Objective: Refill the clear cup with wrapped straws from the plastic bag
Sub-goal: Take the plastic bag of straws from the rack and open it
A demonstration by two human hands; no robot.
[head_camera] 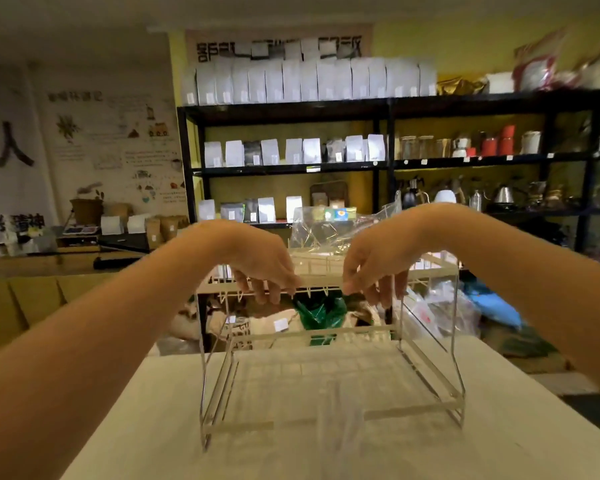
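Both hands, left hand (267,268) and right hand (371,271), pinch the wrapped straws (321,281) above the wire rack (329,372) (plastic bag (329,230) just behind); clear cup (340,410) under it looks unfilled.

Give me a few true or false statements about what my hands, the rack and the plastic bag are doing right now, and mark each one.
1. Both hands are at the top tier of the wire rack. True.
2. The left hand holds a red mug. False: it holds no mug; its fingers curl over the rack's front top rail.
3. The clear plastic bag lies on the rack's top tier, behind the hands. True.
4. The rack stands on the floor. False: it stands on the pale table.
5. The right hand is inside the bag. False: it is at the rail, in front of the bag.
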